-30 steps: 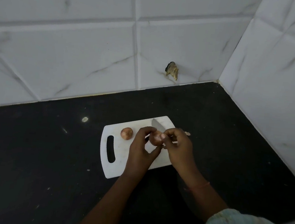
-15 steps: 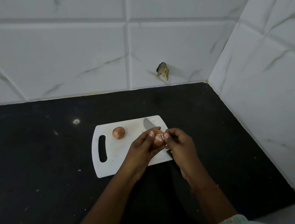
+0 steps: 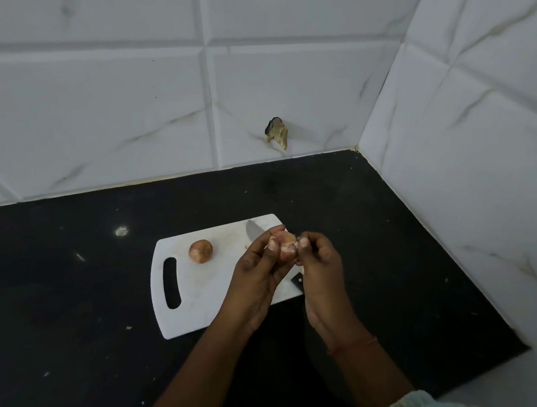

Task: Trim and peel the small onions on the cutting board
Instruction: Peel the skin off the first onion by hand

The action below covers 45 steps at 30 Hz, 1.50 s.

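Before me, a black countertop, flecked with pale specks and carrying one small bright glint of reflected light, runs into a corner. Two walls of large white tiles with faint grey-brown veining meet at my right. A chipped hole breaks the back wall's lowest tile row, just above the counter. The light is dim and even.

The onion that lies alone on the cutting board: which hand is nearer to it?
Left. The left hand is just right of the onion; the right hand is farther right.
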Motion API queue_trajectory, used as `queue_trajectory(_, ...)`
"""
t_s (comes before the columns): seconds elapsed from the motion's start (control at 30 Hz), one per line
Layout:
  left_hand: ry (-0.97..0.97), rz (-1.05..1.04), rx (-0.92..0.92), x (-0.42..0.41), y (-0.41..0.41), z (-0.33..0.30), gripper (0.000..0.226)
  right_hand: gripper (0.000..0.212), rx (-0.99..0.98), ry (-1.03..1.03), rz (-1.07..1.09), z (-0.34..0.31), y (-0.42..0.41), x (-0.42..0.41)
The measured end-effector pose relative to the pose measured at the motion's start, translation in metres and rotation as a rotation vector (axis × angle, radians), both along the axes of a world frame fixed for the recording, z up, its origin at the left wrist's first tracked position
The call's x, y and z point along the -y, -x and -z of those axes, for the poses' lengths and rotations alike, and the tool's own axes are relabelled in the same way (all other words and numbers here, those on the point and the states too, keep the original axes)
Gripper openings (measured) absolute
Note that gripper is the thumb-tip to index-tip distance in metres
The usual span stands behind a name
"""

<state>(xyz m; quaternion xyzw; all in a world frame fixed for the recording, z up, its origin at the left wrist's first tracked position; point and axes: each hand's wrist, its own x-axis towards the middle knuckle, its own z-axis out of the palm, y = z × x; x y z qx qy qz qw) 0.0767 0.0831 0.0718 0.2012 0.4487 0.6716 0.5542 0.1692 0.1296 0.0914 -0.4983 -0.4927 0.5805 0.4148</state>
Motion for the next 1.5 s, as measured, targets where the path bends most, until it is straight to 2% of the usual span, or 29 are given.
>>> queue_trajectory(0.07, -0.002, -0.012, -0.018, -0.001, -0.001, -0.001, 0.040, 0.017, -0.030, 0.057, 0.033, 0.001, 0.002, -0.002)
queue_trajectory(0.2, 0.001, -0.061, 0.109, 0.002, 0.000, -0.001, 0.047, 0.022, -0.246, 0.284, 0.095, 0.006, 0.000, -0.017)
queue_trajectory(0.33, 0.022, -0.024, 0.220, 0.003, -0.006, -0.005, 0.046, 0.015, -0.318, 0.342, 0.171, 0.003, -0.008, -0.030)
queue_trajectory(0.4, 0.013, -0.028, 0.334, 0.005, -0.006, -0.005, 0.044, 0.012, -0.314, 0.368, 0.242, -0.001, -0.015, -0.037)
queue_trajectory(0.5, -0.011, -0.033, 0.526, 0.008, 0.007, -0.002, 0.046, 0.002, -0.163, 0.337, 0.302, 0.001, -0.028, -0.045)
queue_trajectory(0.6, -0.005, 0.014, 0.625, 0.008, 0.016, 0.000, 0.043, 0.010, 0.041, 0.183, 0.255, 0.013, -0.033, -0.045)
queue_trajectory(0.73, -0.004, -0.058, 0.644, 0.004, 0.017, -0.002, 0.046, 0.009, 0.414, -0.096, 0.181, 0.029, -0.034, -0.036)
queue_trajectory(0.8, 0.013, -0.100, 0.652, 0.001, 0.015, -0.004, 0.040, 0.009, 0.502, -0.221, 0.149, 0.034, -0.035, -0.034)
queue_trajectory(0.87, 0.033, -0.120, 0.625, 0.000, 0.013, -0.004, 0.030, 0.014, 0.494, -0.289, 0.051, 0.031, -0.033, -0.029)
queue_trajectory(1.0, 0.051, -0.128, 0.528, -0.001, 0.010, -0.003, 0.018, 0.020, 0.261, -0.436, -0.184, 0.010, -0.022, -0.012)
queue_trajectory(1.07, 0.043, -0.108, 0.485, -0.002, 0.007, -0.005, 0.016, 0.025, 0.244, -0.511, -0.285, 0.003, -0.015, -0.004)
queue_trajectory(1.13, 0.030, -0.098, 0.484, -0.001, 0.005, -0.007, 0.018, 0.021, 0.277, -0.605, -0.303, 0.003, -0.009, -0.002)
queue_trajectory(1.23, 0.010, -0.109, 0.430, -0.001, 0.004, -0.005, 0.021, 0.010, 0.298, -0.669, -0.221, 0.005, -0.008, -0.003)
queue_trajectory(1.33, 0.062, -0.065, 0.239, -0.001, 0.004, -0.005, 0.021, 0.008, 0.268, -0.608, -0.192, 0.005, -0.011, -0.005)
queue_trajectory(1.43, 0.228, 0.036, -0.076, 0.000, 0.005, -0.004, 0.041, 0.005, 0.256, -0.573, -0.195, 0.008, -0.013, -0.008)
queue_trajectory(1.5, 0.245, 0.084, -0.200, 0.000, 0.007, -0.001, 0.045, 0.005, 0.242, -0.528, -0.161, 0.010, -0.013, -0.010)
